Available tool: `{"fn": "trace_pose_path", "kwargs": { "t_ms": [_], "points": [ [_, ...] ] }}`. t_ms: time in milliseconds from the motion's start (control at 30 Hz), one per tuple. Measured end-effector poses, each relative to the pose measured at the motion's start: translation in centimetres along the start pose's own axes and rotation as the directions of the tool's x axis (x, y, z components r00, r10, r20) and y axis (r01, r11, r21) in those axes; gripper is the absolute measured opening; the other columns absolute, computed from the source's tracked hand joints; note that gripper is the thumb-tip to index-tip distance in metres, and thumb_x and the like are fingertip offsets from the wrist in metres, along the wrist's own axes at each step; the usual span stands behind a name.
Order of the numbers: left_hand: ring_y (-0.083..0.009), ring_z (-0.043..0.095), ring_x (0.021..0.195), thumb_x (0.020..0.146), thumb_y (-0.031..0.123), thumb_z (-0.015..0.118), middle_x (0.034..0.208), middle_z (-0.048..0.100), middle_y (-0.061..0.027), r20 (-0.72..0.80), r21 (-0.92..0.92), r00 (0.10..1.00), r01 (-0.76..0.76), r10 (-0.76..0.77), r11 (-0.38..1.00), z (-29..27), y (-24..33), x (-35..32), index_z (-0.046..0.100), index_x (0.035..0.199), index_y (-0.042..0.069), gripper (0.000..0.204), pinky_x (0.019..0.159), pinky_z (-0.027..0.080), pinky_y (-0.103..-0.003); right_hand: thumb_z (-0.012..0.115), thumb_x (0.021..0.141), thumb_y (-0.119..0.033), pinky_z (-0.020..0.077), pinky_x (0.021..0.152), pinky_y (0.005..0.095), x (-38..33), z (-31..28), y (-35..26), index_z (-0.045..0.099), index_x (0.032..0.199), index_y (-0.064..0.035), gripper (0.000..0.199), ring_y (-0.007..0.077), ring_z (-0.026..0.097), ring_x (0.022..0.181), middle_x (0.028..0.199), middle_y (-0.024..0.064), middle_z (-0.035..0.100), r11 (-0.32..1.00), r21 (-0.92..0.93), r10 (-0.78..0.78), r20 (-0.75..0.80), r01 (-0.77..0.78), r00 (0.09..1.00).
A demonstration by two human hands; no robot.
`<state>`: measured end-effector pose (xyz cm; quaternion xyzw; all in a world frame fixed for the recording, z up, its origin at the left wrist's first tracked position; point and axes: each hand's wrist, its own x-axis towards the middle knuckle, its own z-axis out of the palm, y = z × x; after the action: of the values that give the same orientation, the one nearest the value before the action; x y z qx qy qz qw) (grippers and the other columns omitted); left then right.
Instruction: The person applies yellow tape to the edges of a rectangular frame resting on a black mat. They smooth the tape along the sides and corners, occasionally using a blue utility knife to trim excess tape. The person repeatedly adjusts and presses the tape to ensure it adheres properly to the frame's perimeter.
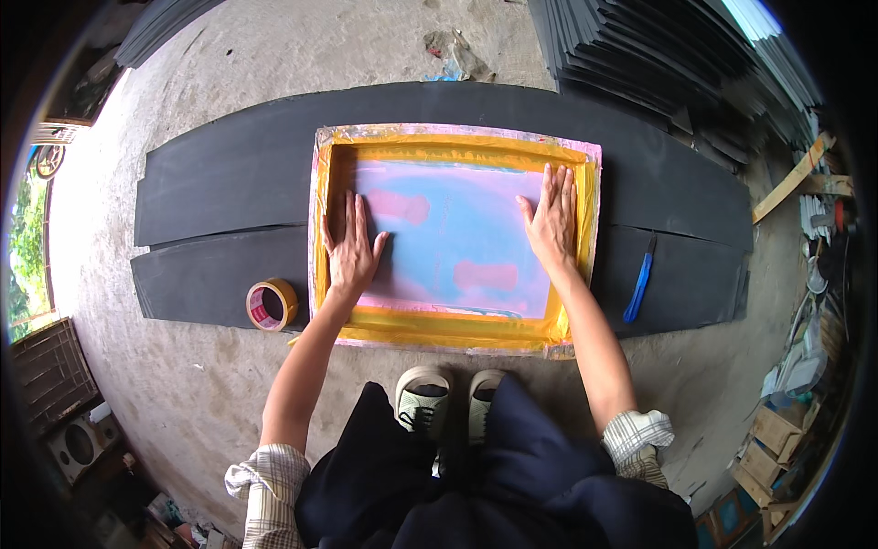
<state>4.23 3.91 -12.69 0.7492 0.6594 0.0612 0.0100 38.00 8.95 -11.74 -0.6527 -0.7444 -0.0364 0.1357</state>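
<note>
Both hands lay flat and open, fingers stretched out, gripping nothing. The left hand point(351, 245) pressed palm down on the left part of the screen point(455, 240), close to the yellow tape border. The right hand point(551, 220) pressed in the same way on the right part, its fingers pointing away from the person and almost touching the tape on that side. The screen was a rectangular frame point(321, 183) with a pink and blue mesh, and yellow tape ran around all four inner edges. It lay flat on long black sheets point(219, 178) that were spread on the concrete floor point(274, 46). A roll of tape point(272, 304) lay on the sheet just beside the lower left corner of the frame. A blue tool point(638, 285) lay on the sheet to the right of the frame, near but apart from it. Behind, at the upper right, a pile point(658, 55) of more black sheets stood. The person's two shoes point(448, 398) were just below the near edge of the frame.
</note>
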Motion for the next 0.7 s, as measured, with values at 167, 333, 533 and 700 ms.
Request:
{"fn": "trace_pose_path", "kwargs": {
  "t_ms": [167, 333, 533, 700],
  "points": [
    [-0.0267, 0.020, 0.144, 0.094, 0.046, 0.047, 0.154, 0.025, -0.0166, -0.014, -0.016, 1.000, -0.005, 0.005, 1.000, 0.1, -0.3, 0.0, 0.023, 0.147, 0.001, 0.074, 0.115, 0.003, -0.053, 0.047, 0.097, -0.041, 0.0292, 0.112, 0.0477, 0.0, -1.4, 0.3, 0.019, 0.147, 0.0009, 0.071, 0.0462, 0.031, 0.134, 0.142, 0.0340, 0.033, 0.989, 0.146, -0.003, 0.019, 0.000, 1.000],
    [-0.0287, 0.022, 0.143, 0.093, 0.047, 0.049, 0.152, 0.028, -0.0173, -0.058, -0.016, 0.998, -0.010, 0.009, 1.000, -0.1, -0.2, 0.0, 0.025, 0.146, -0.001, 0.075, 0.115, 0.005, -0.053, 0.049, 0.095, -0.041, 0.0321, 0.110, 0.0483, -4.6, -3.0, -1.1, 0.018, 0.147, -0.0011, 0.072, 0.0469, 0.035, 0.132, 0.139, 0.0359, 0.035, 0.999, -0.008, -0.038, 0.083, 0.039, 0.996],
    [-0.0348, 0.012, 0.145, 0.092, 0.048, 0.050, 0.156, 0.017, -0.0178, 0.015, -0.267, 0.995, -0.093, 0.101, 0.959, -0.5, 2.1, -4.6, 0.021, 0.148, 0.001, 0.079, 0.113, 0.013, -0.058, 0.051, 0.094, -0.020, 0.0327, 0.110, 0.0468, -10.9, -6.7, -1.5, 0.017, 0.148, -0.0016, 0.066, 0.0456, 0.038, 0.130, 0.135, 0.0360, 0.040, 0.996, 0.003, -0.091, 0.293, 0.095, 0.952],
    [-0.0291, 0.007, 0.147, 0.089, 0.055, 0.051, 0.158, 0.015, -0.0092, 0.149, -0.322, 0.894, -0.361, 0.423, 0.875, -1.7, 3.8, -6.3, 0.019, 0.151, 0.009, 0.084, 0.116, 0.007, -0.055, 0.051, 0.085, 0.000, 0.0347, 0.108, 0.0447, -16.9, -9.4, 0.1, 0.041, 0.138, -0.0022, 0.054, 0.0326, 0.059, 0.110, 0.118, 0.0236, 0.060, 0.976, 0.212, -0.127, 0.364, 0.051, 0.923]
  ]
}}
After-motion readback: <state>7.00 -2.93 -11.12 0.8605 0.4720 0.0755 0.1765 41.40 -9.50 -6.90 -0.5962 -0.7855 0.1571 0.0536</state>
